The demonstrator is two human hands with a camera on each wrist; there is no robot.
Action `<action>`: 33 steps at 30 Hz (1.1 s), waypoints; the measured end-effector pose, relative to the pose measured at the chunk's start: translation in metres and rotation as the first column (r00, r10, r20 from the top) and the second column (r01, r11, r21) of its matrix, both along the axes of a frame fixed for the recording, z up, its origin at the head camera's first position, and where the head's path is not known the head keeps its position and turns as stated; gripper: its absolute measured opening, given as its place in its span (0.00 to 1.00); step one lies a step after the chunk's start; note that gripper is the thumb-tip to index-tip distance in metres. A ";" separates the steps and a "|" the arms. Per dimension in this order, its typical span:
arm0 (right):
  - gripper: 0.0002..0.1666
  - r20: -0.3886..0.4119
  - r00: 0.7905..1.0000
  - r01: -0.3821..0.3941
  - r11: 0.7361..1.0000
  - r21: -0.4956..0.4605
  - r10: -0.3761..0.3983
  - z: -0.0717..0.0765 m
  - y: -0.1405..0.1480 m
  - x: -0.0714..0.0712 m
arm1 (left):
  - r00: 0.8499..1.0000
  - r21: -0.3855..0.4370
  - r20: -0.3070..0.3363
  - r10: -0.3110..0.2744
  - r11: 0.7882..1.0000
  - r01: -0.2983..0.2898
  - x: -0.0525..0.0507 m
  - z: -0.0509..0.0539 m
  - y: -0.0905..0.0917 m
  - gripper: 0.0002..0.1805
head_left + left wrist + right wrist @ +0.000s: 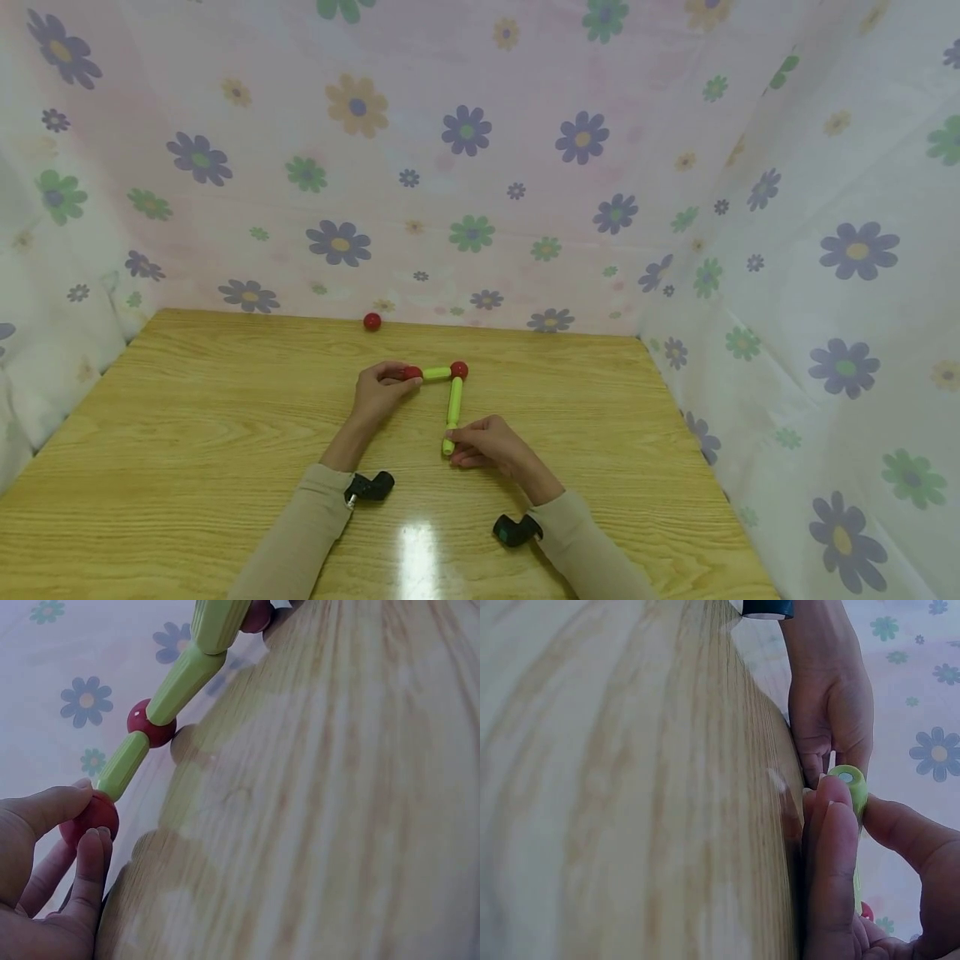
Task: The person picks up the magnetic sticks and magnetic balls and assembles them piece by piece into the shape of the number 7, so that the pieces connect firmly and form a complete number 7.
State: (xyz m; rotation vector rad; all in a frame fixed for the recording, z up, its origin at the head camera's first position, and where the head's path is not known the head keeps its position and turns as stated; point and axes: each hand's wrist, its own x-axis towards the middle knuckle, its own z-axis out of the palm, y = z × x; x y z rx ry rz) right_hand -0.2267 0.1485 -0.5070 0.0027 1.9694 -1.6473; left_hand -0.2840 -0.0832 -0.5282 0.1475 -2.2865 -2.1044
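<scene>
My left hand pinches a red ball between thumb and fingertips. From that ball a short yellow-green rod runs to a second red ball, which forms a corner. Another yellow-green rod leads from the corner ball toward the near side. Joined end to end with it is a further rod, gripped by my right hand between thumb and fingers. A small pale disc shows in that rod's free end in the right wrist view. The right fingers partly hide the rod.
A loose red ball lies at the back edge of the wood-grain table. Flowered cloth hangs behind the table and along both sides. A black wrist device sits on the left sleeve, another on the right.
</scene>
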 end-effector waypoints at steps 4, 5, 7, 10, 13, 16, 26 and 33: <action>0.16 -0.008 1.000 -0.014 1.000 -0.014 0.014 0.000 0.001 0.001 | 1.000 0.002 -0.005 -0.003 1.000 0.003 0.000 0.001 0.000 0.22; 0.15 -0.010 1.000 -0.017 1.000 -0.017 0.017 0.000 0.001 0.001 | 1.000 0.004 -0.007 -0.005 1.000 0.005 0.000 0.001 0.000 0.21; 0.16 -0.010 1.000 -0.024 0.999 -0.026 0.024 0.001 0.001 0.001 | 1.000 0.006 -0.007 -0.008 1.000 0.008 0.000 0.000 0.000 0.21; 0.17 -0.012 0.999 -0.039 0.999 -0.032 0.038 0.001 0.001 0.000 | 1.000 0.011 -0.003 -0.011 1.000 0.011 -0.001 -0.001 0.000 0.21; 0.20 -0.008 0.999 -0.048 0.998 -0.039 0.048 0.001 0.001 0.000 | 1.000 0.017 -0.001 -0.007 1.000 0.007 -0.002 -0.003 0.000 0.21; 0.22 -0.014 0.998 -0.054 0.997 -0.046 0.054 0.002 0.000 0.000 | 1.000 0.025 -0.004 -0.005 1.000 0.005 -0.002 -0.003 0.000 0.20; 0.18 -0.026 0.997 -0.080 0.995 -0.061 0.079 -0.002 -0.003 -0.003 | 1.000 0.028 0.001 -0.015 1.000 0.015 -0.001 -0.002 0.000 0.21; 0.15 -0.041 0.992 -0.124 0.991 -0.046 0.122 -0.001 -0.004 -0.004 | 1.000 0.011 0.017 0.020 1.000 -0.020 0.000 0.000 0.002 0.21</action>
